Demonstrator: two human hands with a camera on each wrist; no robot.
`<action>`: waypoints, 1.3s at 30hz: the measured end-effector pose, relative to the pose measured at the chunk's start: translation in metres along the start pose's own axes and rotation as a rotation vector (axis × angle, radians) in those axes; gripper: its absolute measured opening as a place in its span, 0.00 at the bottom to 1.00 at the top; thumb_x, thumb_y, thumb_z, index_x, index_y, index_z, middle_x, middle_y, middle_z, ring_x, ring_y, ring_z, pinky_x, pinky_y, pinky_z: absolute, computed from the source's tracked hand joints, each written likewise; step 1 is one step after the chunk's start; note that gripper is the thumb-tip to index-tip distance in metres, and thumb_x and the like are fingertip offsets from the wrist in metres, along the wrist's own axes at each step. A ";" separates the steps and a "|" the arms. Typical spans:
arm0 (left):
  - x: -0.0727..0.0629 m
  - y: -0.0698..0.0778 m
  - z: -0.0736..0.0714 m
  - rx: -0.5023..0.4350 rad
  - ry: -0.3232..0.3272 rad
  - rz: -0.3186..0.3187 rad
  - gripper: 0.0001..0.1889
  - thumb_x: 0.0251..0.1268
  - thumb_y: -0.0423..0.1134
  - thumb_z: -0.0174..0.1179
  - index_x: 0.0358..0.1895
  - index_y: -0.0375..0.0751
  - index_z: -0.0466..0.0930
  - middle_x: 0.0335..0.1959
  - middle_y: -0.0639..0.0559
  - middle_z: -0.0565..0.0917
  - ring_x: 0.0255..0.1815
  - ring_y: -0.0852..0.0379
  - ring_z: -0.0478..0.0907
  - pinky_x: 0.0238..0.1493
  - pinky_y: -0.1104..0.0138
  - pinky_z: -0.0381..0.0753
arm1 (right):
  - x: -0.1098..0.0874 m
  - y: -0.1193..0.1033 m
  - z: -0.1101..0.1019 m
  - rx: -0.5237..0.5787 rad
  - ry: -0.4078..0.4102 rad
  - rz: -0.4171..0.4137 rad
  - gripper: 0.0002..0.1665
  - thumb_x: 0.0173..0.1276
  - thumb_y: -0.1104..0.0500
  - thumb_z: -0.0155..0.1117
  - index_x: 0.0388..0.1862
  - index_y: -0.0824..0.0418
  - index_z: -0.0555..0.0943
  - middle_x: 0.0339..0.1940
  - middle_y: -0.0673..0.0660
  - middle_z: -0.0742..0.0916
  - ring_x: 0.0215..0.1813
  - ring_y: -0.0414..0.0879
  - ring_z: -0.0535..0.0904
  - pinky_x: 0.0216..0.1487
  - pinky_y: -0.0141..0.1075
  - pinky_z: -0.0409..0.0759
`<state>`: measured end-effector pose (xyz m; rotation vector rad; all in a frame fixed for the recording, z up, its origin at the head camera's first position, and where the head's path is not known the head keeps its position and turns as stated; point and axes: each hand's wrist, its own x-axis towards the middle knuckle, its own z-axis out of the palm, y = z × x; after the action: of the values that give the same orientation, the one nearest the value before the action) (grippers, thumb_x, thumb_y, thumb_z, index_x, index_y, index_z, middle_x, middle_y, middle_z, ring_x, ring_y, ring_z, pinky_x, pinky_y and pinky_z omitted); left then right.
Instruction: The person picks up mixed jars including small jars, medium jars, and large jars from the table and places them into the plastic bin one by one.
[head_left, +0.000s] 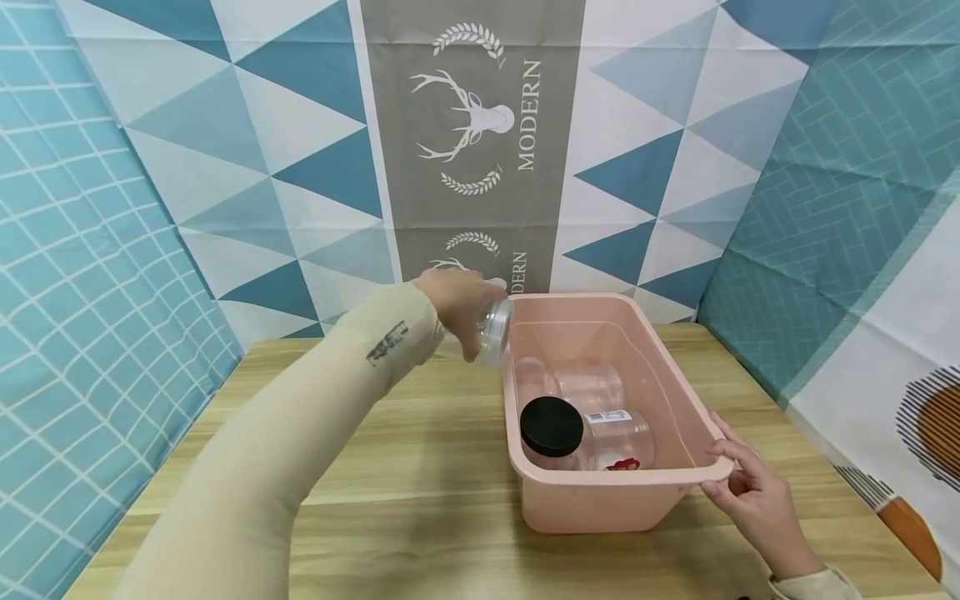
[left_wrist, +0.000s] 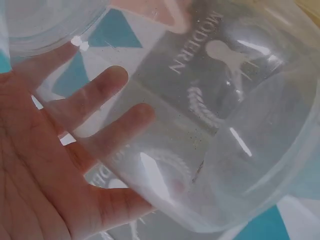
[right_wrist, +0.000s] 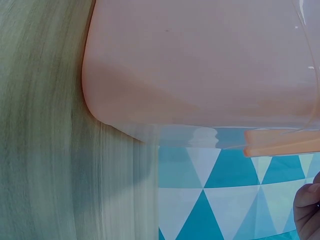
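Observation:
My left hand (head_left: 459, 307) grips a clear plastic jar (head_left: 495, 329) above the table, beside the left rim of a pink plastic tub (head_left: 592, 477). In the left wrist view, the fingers show through the transparent wall of the jar (left_wrist: 200, 150). My right hand (head_left: 757, 504) holds the tub's near right corner by the rim. Inside the tub are several clear jars. One has a black lid (head_left: 551, 427), and beside it lies a jar with a white label (head_left: 609, 417). Another clear jar (head_left: 596, 387) lies farther back.
The tub stands on a wood-grain table (head_left: 390, 500). A patterned cloth backdrop (head_left: 300, 167) rises behind the table. Blue tile-patterned cloth (head_left: 67, 292) hangs at the left, and another patterned cloth (head_left: 847, 208) hangs at the right. Something small and red (head_left: 624, 464) shows inside the tub.

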<state>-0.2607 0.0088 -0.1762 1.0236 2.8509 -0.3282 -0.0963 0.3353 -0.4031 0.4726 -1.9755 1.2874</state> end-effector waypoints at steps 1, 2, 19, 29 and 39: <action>0.001 0.004 -0.002 0.004 -0.003 0.000 0.40 0.35 0.45 0.77 0.60 0.56 0.73 0.45 0.55 0.78 0.44 0.53 0.75 0.42 0.55 0.77 | 0.000 0.000 0.001 0.004 -0.003 -0.003 0.20 0.50 0.77 0.70 0.43 0.65 0.79 0.63 0.41 0.77 0.12 0.34 0.57 0.10 0.30 0.55; 0.002 0.009 -0.005 0.009 -0.007 0.001 0.40 0.35 0.45 0.77 0.61 0.56 0.72 0.45 0.55 0.78 0.44 0.53 0.75 0.41 0.55 0.77 | 0.001 0.000 0.001 0.010 -0.006 -0.006 0.20 0.51 0.76 0.70 0.43 0.65 0.79 0.64 0.41 0.77 0.12 0.35 0.57 0.10 0.30 0.55; 0.037 0.079 -0.013 -0.202 -0.060 0.143 0.43 0.44 0.43 0.76 0.68 0.52 0.65 0.52 0.55 0.76 0.48 0.58 0.73 0.48 0.66 0.75 | -0.003 0.001 0.000 0.033 -0.027 -0.001 0.21 0.51 0.78 0.68 0.44 0.65 0.79 0.65 0.43 0.76 0.11 0.36 0.58 0.10 0.31 0.55; 0.052 0.090 -0.003 -0.384 -0.025 0.191 0.36 0.46 0.41 0.73 0.62 0.54 0.68 0.49 0.60 0.76 0.47 0.62 0.72 0.46 0.71 0.73 | 0.003 0.003 0.007 0.045 -0.026 0.016 0.22 0.50 0.79 0.68 0.43 0.64 0.80 0.64 0.42 0.77 0.12 0.37 0.59 0.11 0.32 0.56; 0.054 0.106 0.001 -0.471 0.010 0.175 0.24 0.39 0.37 0.77 0.44 0.55 0.79 0.36 0.61 0.80 0.39 0.61 0.74 0.34 0.72 0.76 | -0.001 0.000 -0.001 0.035 -0.032 0.018 0.21 0.51 0.78 0.68 0.43 0.65 0.80 0.65 0.43 0.76 0.12 0.37 0.58 0.11 0.32 0.55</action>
<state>-0.2346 0.1219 -0.2041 1.1500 2.6214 0.3469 -0.0953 0.3365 -0.4038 0.4965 -1.9902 1.3354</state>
